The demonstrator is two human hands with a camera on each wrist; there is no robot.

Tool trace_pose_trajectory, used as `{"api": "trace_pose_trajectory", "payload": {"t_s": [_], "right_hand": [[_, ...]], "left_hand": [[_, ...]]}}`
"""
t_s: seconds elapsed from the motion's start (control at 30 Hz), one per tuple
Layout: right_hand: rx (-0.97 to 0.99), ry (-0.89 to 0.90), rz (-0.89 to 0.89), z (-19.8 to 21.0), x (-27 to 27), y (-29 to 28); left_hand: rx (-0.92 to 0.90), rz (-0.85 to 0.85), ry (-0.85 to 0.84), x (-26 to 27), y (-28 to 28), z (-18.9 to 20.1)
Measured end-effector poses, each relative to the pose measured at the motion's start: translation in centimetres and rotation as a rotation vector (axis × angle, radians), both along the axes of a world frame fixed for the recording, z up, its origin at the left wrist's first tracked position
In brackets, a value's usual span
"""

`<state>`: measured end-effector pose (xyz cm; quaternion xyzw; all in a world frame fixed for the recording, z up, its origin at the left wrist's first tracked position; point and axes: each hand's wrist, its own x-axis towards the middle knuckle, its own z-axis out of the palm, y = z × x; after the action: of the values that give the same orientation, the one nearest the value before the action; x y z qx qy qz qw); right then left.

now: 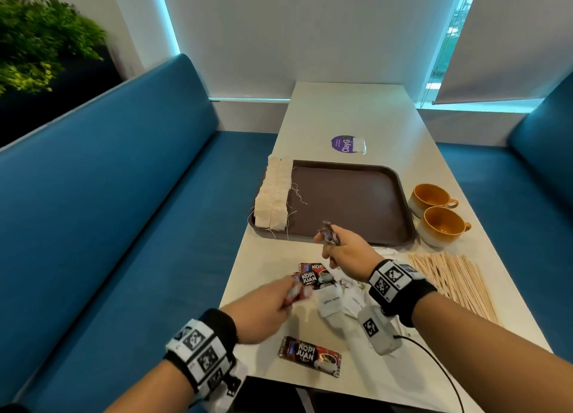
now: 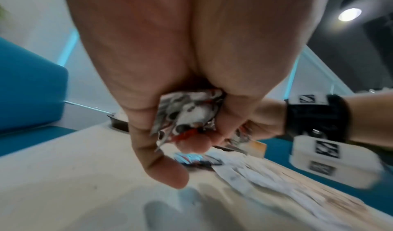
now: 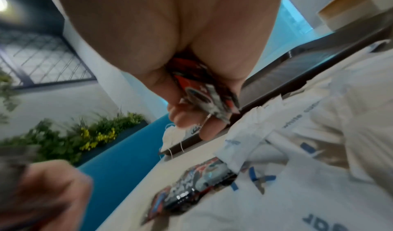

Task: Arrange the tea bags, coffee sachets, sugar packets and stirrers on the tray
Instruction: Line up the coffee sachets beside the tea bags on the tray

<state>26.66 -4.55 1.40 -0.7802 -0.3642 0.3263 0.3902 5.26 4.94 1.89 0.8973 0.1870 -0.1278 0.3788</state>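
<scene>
With the right hand [image 1: 341, 251] clamped on a bunch of coffee sachets [image 1: 329, 234] at the tray's [image 1: 356, 201] near rim and the left hand [image 1: 266, 307] pinching another sachet [image 2: 187, 115] above the desk [image 1: 263, 360] (both grips look loose), slick packets could slide out and scatter short of the tray.

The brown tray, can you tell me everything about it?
The brown tray is a dark, plastic-looking rectangle with rounded corners and a raised rim. It lies flat on the white table. Two rows of tea bags sit along its left edge, strings trailing inward. The rest is bare. Neither hand touches it.
</scene>
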Motion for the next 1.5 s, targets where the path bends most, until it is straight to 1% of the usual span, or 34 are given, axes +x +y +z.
{"api": "trace_pose_trajectory", "payload": {"t_s": [0.1,0.17,0.3,0.37,0.43,0.53,0.63,0.7,0.77,0.87,0.9,0.97,1.03,1.1,1.17,1.23,1.37,1.5], "right_hand": [[-0.082,-0.208,0.125,-0.4,-0.4,1.1],[-0.179,-0.3,0.231,-0.7,-0.7,1.7],[-0.397,-0.553,0.433,-1.2,-1.4,2.7],[-0.422,-0.599,0.458,-1.5,-1.6,3.0],[-0.399,-0.578,0.463,-1.5,-1.6,3.2],[-0.318,-0.487,0.436,-1.2,-1.8,3.3],[-0.169,-0.389,0.302,-0.3,-1.5,3.1],[-0.066,-0.296,0.194,0.0,-0.8,2.9],[0.011,-0.203,0.128,0.1,0.0,2.6],[0.09,-0.014,0.006,0.2,1.1,2.3],[0.101,0.021,-0.043,0.3,1.4,2.2],[0.095,0.039,-0.098,0.3,1.9,2.0],[0.069,0.03,-0.073,0.3,2.3,1.7],[0.025,-0.02,-0.039,0.2,2.7,1.5],[0.002,-0.073,0.005,0.2,2.7,1.5],[-0.031,-0.149,0.079,0.2,2.5,1.6],[-0.216,-0.332,0.262,-0.5,1.5,2.4],[-0.383,-0.48,0.367,-1.2,-0.1,3.8]], "left_hand": [[0.024,-0.071,0.038,0.0,-2.6,-0.4],[0.056,-0.108,0.086,0.1,-3.6,-1.0],[0.226,-0.211,0.142,0.1,-4.3,-2.7],[0.271,-0.202,0.132,0.0,-4.2,-3.1],[0.282,-0.166,0.101,0.0,-3.9,-3.5],[0.277,-0.113,0.104,-0.1,-2.6,-3.7],[0.22,-0.081,0.114,-0.3,-1.0,-3.2],[0.161,-0.03,0.081,-0.4,0.0,-2.7],[0.111,0.043,0.036,-0.3,1.1,-2.2],[0.016,0.138,-0.013,0.6,2.4,-1.7],[-0.013,0.16,-0.03,1.0,2.7,-1.5],[-0.007,0.175,-0.068,2.2,2.9,-1.6],[0.042,0.156,-0.1,3.5,2.6,-1.8],[0.061,0.118,-0.111,4.5,1.9,-2.1],[0.082,0.08,-0.088,4.8,1.1,-2.5],[0.135,0.079,-0.052,4.8,0.8,-3.0],[0.188,0.089,-0.058,4.0,1.0,-3.5],[0.233,0.098,-0.058,2.2,1.4,-3.6]]}}
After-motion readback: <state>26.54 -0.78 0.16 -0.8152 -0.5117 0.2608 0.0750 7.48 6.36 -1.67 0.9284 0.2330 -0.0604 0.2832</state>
